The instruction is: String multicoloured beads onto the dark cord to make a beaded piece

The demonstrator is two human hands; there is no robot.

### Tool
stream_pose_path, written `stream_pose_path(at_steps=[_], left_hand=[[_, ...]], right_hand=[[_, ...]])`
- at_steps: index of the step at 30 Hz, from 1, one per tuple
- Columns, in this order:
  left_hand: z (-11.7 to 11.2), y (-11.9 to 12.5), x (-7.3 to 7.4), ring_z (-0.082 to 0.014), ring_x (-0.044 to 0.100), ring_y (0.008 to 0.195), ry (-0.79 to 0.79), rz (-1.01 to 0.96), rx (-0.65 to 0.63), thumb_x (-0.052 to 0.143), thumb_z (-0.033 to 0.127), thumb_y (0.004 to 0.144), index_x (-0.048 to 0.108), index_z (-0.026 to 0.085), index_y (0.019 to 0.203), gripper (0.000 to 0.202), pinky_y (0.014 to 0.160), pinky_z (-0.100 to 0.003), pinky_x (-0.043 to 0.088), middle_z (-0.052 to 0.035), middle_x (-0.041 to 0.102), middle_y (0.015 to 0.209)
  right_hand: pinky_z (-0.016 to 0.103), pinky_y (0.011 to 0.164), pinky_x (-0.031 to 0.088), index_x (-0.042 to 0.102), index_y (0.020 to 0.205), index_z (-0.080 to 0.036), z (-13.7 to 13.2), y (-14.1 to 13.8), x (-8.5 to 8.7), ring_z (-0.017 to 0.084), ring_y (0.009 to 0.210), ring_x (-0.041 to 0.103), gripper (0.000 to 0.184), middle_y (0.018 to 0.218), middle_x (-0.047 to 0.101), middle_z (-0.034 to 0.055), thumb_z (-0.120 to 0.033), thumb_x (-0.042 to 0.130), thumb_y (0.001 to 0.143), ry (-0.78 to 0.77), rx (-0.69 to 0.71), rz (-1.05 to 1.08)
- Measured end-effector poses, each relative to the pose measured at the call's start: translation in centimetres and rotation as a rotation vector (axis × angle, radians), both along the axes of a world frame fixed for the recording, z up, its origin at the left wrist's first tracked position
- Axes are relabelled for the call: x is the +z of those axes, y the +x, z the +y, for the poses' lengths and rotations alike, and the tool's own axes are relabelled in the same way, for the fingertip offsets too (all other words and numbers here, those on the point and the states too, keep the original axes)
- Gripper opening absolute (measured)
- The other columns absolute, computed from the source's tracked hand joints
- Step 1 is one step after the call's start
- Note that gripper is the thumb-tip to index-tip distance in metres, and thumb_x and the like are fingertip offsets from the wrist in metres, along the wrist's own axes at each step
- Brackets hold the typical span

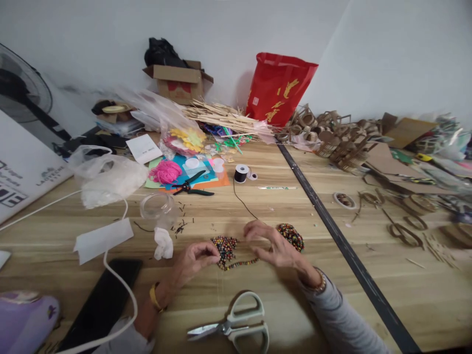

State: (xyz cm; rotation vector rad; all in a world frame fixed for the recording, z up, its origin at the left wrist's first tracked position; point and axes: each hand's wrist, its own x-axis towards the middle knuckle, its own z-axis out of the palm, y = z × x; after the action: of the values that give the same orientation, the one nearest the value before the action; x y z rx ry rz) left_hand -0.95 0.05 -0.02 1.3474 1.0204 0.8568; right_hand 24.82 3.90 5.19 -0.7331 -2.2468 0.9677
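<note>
My left hand [197, 260] is at the left edge of a pile of small multicoloured beads [225, 245], thumb and fingertips pinched together. Whatever may be between those fingertips is too small to make out. Right of the pile, my right hand [276, 244] hovers with its thumb and curved fingers apart. A short row of strung beads [241, 264] runs from below the pile toward the right thumb. Beside the right hand lies a coiled bead string [293, 237], partly covered by it. Black cord from a spool [241, 173] leads down to the right hand.
White-handled scissors [239, 322] lie in front of me. Black pliers [191, 186], pink yarn [165, 172] and a clear round dish [157, 206] are farther back. Left are crumpled tissue [163, 243], a dark flat panel [105, 295] and a white cable. A black strip [332, 228] crosses the table.
</note>
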Motion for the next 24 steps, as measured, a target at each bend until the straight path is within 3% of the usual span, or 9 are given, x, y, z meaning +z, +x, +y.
stream_pose_path(at_steps=[4,11,13,17,20,22,24], left_hand=[[0.0,-0.1,0.2,-0.0171,0.057,0.072,0.013,0.005,0.000,0.069,0.029,0.072,0.066,0.015,0.069,0.015,0.071,-0.028,0.043,-0.0021,0.065,0.071],[0.1,0.1,-0.4,-0.0168,0.057,0.069,0.034,-0.005,0.036,0.069,0.031,0.073,0.066,0.015,0.069,0.017,0.068,-0.027,0.044,-0.0021,0.065,0.069],[0.0,0.2,-0.5,-0.0172,0.058,0.069,0.045,0.006,0.055,0.069,0.031,0.073,0.066,0.015,0.070,0.016,0.068,-0.027,0.045,-0.0023,0.065,0.070],[-0.1,0.3,-0.3,-0.0180,0.059,0.071,0.082,0.039,0.083,0.068,0.028,0.074,0.067,0.015,0.070,0.013,0.071,-0.028,0.045,-0.0023,0.067,0.071],[-0.1,0.3,-0.2,-0.0180,0.060,0.072,0.110,0.036,0.103,0.067,0.026,0.074,0.068,0.016,0.070,0.011,0.071,-0.028,0.046,-0.0020,0.067,0.071],[0.0,0.1,-0.3,-0.0177,0.060,0.071,0.118,0.030,0.133,0.067,0.024,0.074,0.068,0.016,0.070,0.010,0.070,-0.027,0.046,-0.0018,0.067,0.070],[0.1,0.0,-0.5,-0.0177,0.060,0.070,0.099,0.017,0.172,0.067,0.025,0.073,0.067,0.015,0.070,0.010,0.068,-0.027,0.046,-0.0019,0.066,0.070]], right_hand=[[0.033,0.084,0.045,0.058,0.092,-0.018,0.5,0.4,0.5,0.020,0.091,0.059,0.009,0.094,0.062,0.0060,-0.025,0.053,0.088,-0.074,-0.153,0.052],[0.030,0.081,0.045,0.061,0.088,-0.017,0.4,-1.3,0.6,0.018,0.085,0.060,0.016,0.086,0.063,0.0040,-0.033,0.056,0.088,-0.186,-0.256,0.069],[0.029,0.077,0.045,0.062,0.087,-0.017,-0.1,-2.2,0.0,0.016,0.080,0.059,0.017,0.082,0.063,0.0031,-0.033,0.060,0.086,-0.250,-0.236,0.053],[0.022,0.053,0.042,0.061,0.096,-0.016,-1.3,-4.8,-2.0,0.011,0.060,0.053,0.032,0.078,0.062,0.0014,-0.042,0.069,0.079,-0.519,-0.114,0.094],[0.021,0.052,0.042,0.060,0.092,-0.015,-1.2,-6.6,-3.3,0.010,0.058,0.053,0.040,0.076,0.062,0.0012,-0.049,0.071,0.075,-0.637,-0.033,0.180],[0.021,0.048,0.041,0.060,0.087,-0.015,-1.0,-7.1,-3.3,0.010,0.054,0.052,0.037,0.069,0.060,0.0005,-0.050,0.068,0.078,-0.617,-0.015,0.125],[0.024,0.050,0.043,0.061,0.086,-0.015,-1.4,-6.9,-2.3,0.012,0.056,0.053,0.030,0.069,0.060,0.0018,-0.045,0.064,0.084,-0.386,-0.107,0.068]])
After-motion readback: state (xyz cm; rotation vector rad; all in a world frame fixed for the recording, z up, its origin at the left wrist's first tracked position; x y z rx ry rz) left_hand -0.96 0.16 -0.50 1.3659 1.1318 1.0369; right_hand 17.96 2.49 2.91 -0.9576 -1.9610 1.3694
